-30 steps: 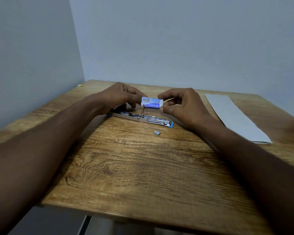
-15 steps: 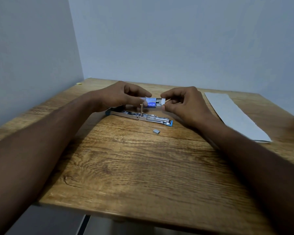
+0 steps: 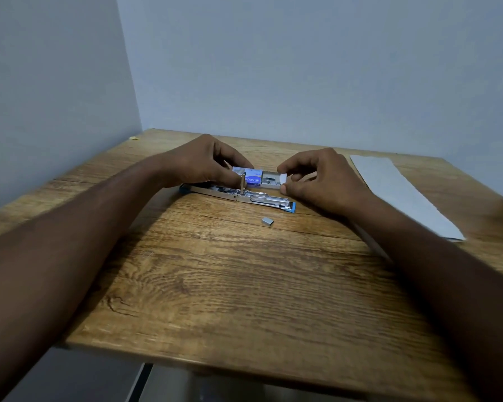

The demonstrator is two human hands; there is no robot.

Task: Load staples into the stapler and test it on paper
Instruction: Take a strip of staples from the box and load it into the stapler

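Toward the table's [image 3: 244,285] far edge, left hand [image 3: 204,163] pinches the staple box [image 3: 251,178], right hand [image 3: 317,178] pinches its tray [image 3: 273,181] out; stapler [image 3: 238,194] lies open, unloaded (paper [image 3: 401,192] untouched at right edge).

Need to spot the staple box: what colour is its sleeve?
Blue, with white lettering; sleeve, head view.

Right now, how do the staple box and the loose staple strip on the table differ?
The staple box is held off the table by the left hand and right hand; the loose staple strip lies untouched on the wooden table. The box is larger and blue-white, its tray slid out; the strip is small, plain grey. Both sit near the opened stapler.
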